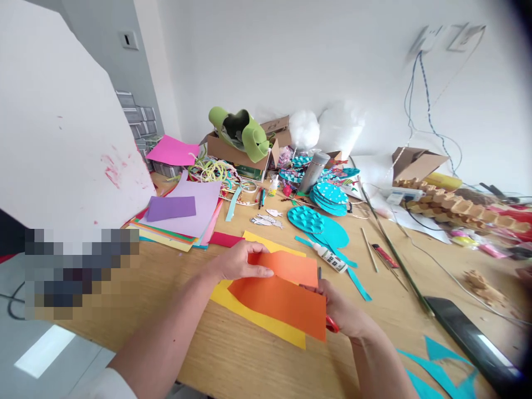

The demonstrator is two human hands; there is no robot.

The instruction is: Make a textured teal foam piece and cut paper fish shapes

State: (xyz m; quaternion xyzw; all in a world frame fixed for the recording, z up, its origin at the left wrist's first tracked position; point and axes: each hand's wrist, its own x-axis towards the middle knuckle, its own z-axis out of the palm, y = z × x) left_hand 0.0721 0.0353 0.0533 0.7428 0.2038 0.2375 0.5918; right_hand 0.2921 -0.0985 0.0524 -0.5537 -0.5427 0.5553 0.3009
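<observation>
My left hand [245,261] pinches the upper part of an orange sheet [286,310], thumb on top. A long curved cut runs through the sheet, parting it into an upper and a lower piece. In my right hand [336,305] are red-handled scissors [331,325] at the right edge of the orange sheet; their blades are mostly hidden by paper and fingers. Beneath the orange lies a yellow sheet [257,324], flat on the wooden table [224,368]. A red strip [226,239] shows just behind my left hand.
Stacked coloured paper [201,197] lies at the left. Behind are a white glue bottle [332,258], turquoise shapes [332,230], paper fish [266,220], a grey flask [313,173] and a cardboard box [233,151]. A phone [465,335] and turquoise scraps [436,371] lie right.
</observation>
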